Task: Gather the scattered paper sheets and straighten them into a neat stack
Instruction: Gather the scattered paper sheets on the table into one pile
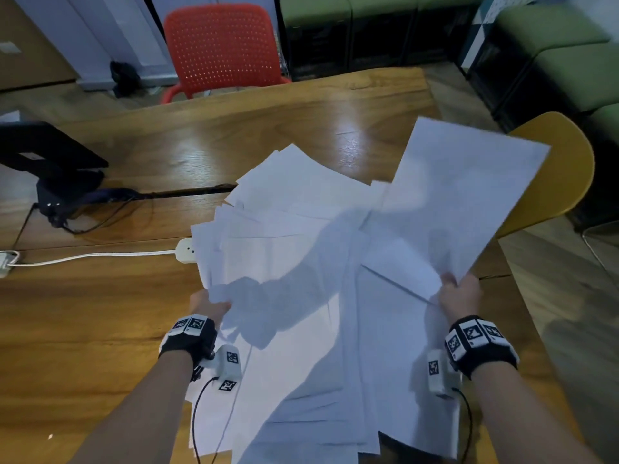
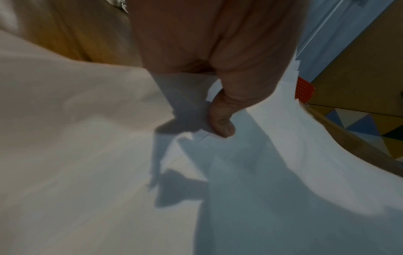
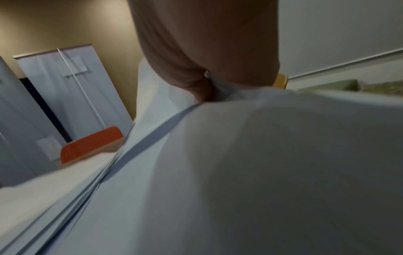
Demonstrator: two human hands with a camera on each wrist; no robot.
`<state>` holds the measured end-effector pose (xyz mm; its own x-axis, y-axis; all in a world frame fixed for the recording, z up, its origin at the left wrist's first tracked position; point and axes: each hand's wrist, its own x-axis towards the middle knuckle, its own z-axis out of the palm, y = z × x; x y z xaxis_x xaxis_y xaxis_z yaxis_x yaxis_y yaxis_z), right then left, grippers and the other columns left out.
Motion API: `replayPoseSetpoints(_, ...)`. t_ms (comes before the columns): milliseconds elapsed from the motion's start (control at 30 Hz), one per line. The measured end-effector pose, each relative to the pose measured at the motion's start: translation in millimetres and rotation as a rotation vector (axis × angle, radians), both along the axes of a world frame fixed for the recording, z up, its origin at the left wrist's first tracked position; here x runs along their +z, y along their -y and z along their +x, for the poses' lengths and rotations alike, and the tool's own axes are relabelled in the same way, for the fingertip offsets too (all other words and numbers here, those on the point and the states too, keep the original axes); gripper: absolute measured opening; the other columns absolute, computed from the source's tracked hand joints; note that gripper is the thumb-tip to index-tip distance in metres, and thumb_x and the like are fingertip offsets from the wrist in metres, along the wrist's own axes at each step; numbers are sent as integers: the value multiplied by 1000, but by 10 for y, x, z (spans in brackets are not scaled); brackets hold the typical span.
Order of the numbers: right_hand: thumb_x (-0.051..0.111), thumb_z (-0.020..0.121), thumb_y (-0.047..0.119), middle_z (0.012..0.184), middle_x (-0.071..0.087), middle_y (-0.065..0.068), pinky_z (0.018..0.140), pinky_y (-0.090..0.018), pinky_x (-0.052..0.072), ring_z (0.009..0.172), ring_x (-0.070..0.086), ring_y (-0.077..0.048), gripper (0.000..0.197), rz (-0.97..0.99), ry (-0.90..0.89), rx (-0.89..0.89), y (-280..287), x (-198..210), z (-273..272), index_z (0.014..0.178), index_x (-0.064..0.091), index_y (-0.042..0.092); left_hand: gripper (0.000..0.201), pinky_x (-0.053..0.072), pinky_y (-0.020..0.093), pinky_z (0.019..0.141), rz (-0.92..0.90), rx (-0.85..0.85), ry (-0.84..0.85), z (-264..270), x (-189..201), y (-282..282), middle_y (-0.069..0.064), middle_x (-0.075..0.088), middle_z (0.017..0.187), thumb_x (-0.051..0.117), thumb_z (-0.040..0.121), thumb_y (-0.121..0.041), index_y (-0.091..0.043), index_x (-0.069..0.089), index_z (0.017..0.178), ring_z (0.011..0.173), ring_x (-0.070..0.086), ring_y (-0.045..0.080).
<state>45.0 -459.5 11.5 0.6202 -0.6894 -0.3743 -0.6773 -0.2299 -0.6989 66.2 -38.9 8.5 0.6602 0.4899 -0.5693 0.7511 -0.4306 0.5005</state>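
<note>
Several white paper sheets [image 1: 301,262] lie fanned and overlapping across the wooden table [image 1: 100,329], some hanging over its near edge. My left hand [image 1: 209,306] pinches the left edge of the pile; in the left wrist view its thumb [image 2: 222,124] presses down on the sheets [image 2: 240,189]. My right hand [image 1: 459,293] grips the near corner of a lifted sheet [image 1: 469,195] that stands tilted up over the right side of the table. In the right wrist view the fingers [image 3: 202,89] curl round the sheets [image 3: 240,172], whose layered edges show.
A white power strip [image 1: 186,251] with its cable lies just left of the pile. A black device on a stand [image 1: 50,162] sits at the far left. A red chair [image 1: 221,45] stands behind the table, a yellow chair [image 1: 562,169] at the right.
</note>
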Motion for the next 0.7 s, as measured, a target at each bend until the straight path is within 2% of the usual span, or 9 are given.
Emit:
replayPoseSetpoints(200, 48, 95, 19, 124, 59, -19, 100, -30, 38, 116, 55, -32, 37, -110, 328, 17, 140, 615, 224, 127, 50, 0, 27, 53, 39, 80, 122, -103, -21, 120, -26, -37, 25, 68, 103, 64, 82, -4, 8, 63, 106, 94, 65, 39)
replayPoseSetpoints(233, 48, 94, 19, 116, 61, -17, 95, -28, 40, 109, 58, -28, 31, -114, 383, 23, 154, 753, 276, 119, 53, 0, 25, 54, 40, 80, 134, -106, -24, 141, -49, -46, 24, 68, 98, 63, 82, -5, 9, 64, 103, 91, 65, 38)
replayPoseSetpoints(300, 48, 93, 12, 93, 57, -13, 73, -18, 39, 86, 55, -16, 11, -95, 516, 41, 143, 1068, 357, 94, 53, 3, 26, 54, 37, 75, 136, -95, -35, 159, -44, -40, 20, 65, 89, 61, 82, -5, 8, 65, 104, 83, 63, 35)
replayPoseSetpoints(367, 49, 90, 7, 81, 46, -8, 53, -13, 31, 71, 42, -5, 11, -85, 603, 48, 108, 1346, 446, 80, 48, 3, 28, 53, 36, 73, 118, -86, -36, 166, -49, -24, 19, 65, 90, 61, 82, -5, 7, 63, 107, 83, 62, 34)
replayPoseSetpoints(400, 51, 87, 7, 78, 44, -6, 50, -13, 31, 66, 38, -2, 14, -74, 615, 60, 107, 1407, 503, 75, 48, 1, 29, 54, 37, 74, 102, -85, -47, 161, -25, 4, 21, 66, 95, 62, 82, -5, 6, 61, 108, 87, 64, 36)
replayPoseSetpoints(467, 55, 79, 16, 72, 47, -1, 55, -19, 38, 62, 44, -7, 16, -32, 589, 85, 101, 1393, 649, 71, 52, 2, 35, 56, 41, 78, 67, -92, -60, 154, -4, 88, 22, 66, 105, 64, 82, -6, 6, 57, 113, 95, 65, 38)
replayPoseSetpoints(567, 59, 74, 24, 85, 68, -1, 81, -36, 53, 84, 65, -16, 19, 55, 533, 120, 14, 1157, 801, 86, 65, 11, 54, 55, 49, 85, -35, -91, -67, 107, -12, 239, 19, 57, 117, 65, 81, -8, 1, 42, 130, 106, 61, 40)
replayPoseSetpoints(633, 56, 85, 17, 100, 68, -8, 83, -34, 51, 95, 64, -21, 25, 74, 442, 199, -167, 969, 803, 106, 64, 7, 61, 52, 52, 91, -84, -101, -70, 83, -20, 307, 20, 53, 126, 65, 82, -12, -3, 36, 136, 111, 58, 41)
replayPoseSetpoints(700, 53, 89, 19, 104, 65, -10, 83, -30, 46, 98, 62, -23, 30, 97, 320, 261, -337, 700, 736, 114, 59, 4, 62, 52, 48, 90, -126, -111, -75, 50, -33, 345, 19, 49, 132, 64, 85, -13, -4, 35, 138, 113, 56, 39)
